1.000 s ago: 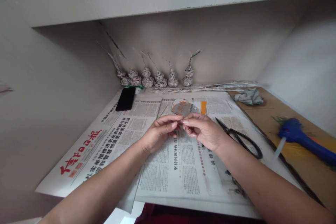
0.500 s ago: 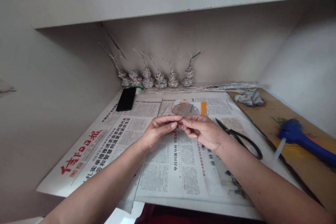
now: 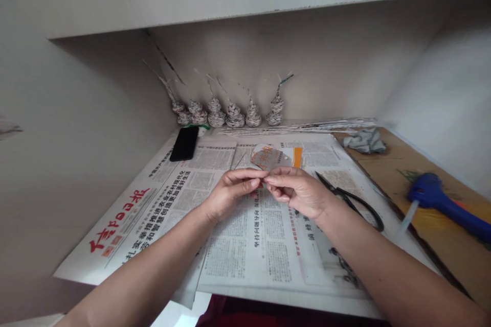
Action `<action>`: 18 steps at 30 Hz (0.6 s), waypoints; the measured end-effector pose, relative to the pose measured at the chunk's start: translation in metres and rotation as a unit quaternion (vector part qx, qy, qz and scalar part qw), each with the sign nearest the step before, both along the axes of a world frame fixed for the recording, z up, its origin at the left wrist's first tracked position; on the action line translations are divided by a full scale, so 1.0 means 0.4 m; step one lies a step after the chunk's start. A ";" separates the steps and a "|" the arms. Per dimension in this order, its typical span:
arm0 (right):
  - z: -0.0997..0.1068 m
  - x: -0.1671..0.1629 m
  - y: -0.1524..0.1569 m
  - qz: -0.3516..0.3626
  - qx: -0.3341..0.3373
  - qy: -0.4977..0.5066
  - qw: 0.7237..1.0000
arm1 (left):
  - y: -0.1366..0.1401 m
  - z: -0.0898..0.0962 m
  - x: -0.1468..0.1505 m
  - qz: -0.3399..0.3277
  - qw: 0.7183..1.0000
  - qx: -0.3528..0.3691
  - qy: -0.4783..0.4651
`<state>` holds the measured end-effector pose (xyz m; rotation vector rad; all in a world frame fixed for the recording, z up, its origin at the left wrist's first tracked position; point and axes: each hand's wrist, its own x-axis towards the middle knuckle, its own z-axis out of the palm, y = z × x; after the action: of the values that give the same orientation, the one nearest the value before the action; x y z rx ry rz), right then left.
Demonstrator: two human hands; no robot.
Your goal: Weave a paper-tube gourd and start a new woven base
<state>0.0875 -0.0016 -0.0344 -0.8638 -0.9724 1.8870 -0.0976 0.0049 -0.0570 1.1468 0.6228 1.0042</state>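
Observation:
My left hand point(image 3: 236, 191) and my right hand point(image 3: 301, 189) meet fingertip to fingertip above the newspaper point(image 3: 226, 250). Both are closed in a pinch, thumb against forefinger. Whatever sits between the fingertips is too small or hidden to make out. Just beyond the hands lies a grey and white card point(image 3: 276, 157) with orange writing and an orange edge. Black-handled scissors point(image 3: 351, 199) rest to the right of my right hand, partly behind the forearm.
Several gourd-shaped woven paper pieces point(image 3: 233, 116) stand along the back wall. Thin paper rods point(image 3: 307, 126) lie beside them. A black phone point(image 3: 184, 144) is at left. On cardboard point(image 3: 399, 163) at right are a crumpled cloth point(image 3: 365, 141) and a blue glue gun point(image 3: 441, 202). A shelf hangs overhead.
My fingertips have shifted very slightly against each other, and the right fingers curl a little differently. Nothing on the table has moved.

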 end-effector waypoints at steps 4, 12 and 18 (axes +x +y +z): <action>0.000 -0.004 -0.002 -0.026 0.003 -0.018 0.999 | -0.001 -0.003 0.002 -0.016 0.999 -0.034 -0.013; 0.007 -0.016 -0.012 -0.073 0.103 -0.092 0.988 | 0.005 -0.010 0.001 -0.054 0.991 -0.109 -0.056; -0.003 -0.019 -0.013 -0.092 0.196 -0.155 0.964 | 0.005 0.001 0.002 -0.069 0.985 -0.134 -0.079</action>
<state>0.0801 -0.0070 -0.0354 -0.9837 -1.3501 1.3612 -0.0968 0.0070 -0.0567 0.8518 0.5273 0.8544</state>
